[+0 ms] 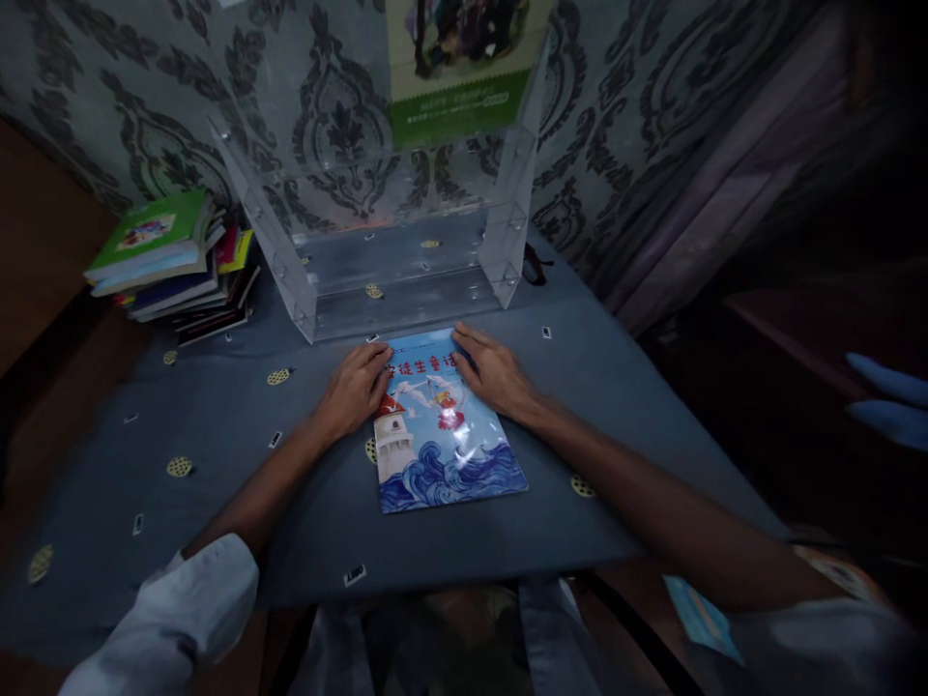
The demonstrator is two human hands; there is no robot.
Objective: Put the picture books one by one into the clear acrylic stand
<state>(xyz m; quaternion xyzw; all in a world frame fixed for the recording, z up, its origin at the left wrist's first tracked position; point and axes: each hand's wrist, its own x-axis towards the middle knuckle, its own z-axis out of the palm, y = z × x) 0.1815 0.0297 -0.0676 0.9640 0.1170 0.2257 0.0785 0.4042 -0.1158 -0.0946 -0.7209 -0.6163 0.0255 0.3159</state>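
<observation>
A blue picture book (442, 440) with waves, a lighthouse and white birds on its cover lies flat on the grey-blue tablecloth (232, 416). My left hand (355, 387) rests on the book's upper left corner, fingers stretched flat. On the upper right corner lies my right hand (497, 372), fingers also extended over the cover. Just beyond the book stands a clear acrylic rack (406, 261) with nothing on its shelves.
A stack of several books (170, 266) with a green one on top sits at the table's far left. A patterned wall rises behind the rack. A poster (464, 68) hangs above. Blue-gloved fingers of another person (888, 396) show at the right edge.
</observation>
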